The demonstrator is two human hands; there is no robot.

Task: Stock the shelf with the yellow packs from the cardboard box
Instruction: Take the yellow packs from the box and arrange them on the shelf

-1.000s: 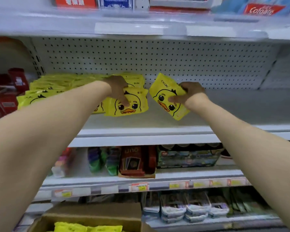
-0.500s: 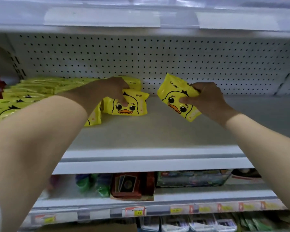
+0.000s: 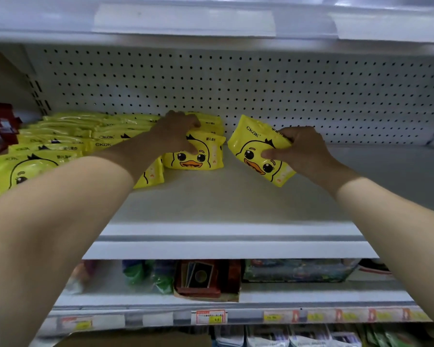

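Your left hand (image 3: 178, 132) grips the top edge of a standing yellow pack (image 3: 198, 160), fingers curled over it and thumb on its printed face, probably to keep the soft pouch upright at the right end of the stocked row (image 3: 60, 137). Your right hand (image 3: 298, 149) pinches a second pack (image 3: 251, 146), thumb across the duck print and fingers behind. It holds the pack tilted and clear of the shelf (image 3: 236, 204), just right of the standing one, where it would likely go next. The packs are glossy, pillow-shaped film pouches that crease and sag, so they lean on one another. The shelf deck is flat, matt and pale; the pegboard back (image 3: 236, 91) gives a firm stop at the far side.
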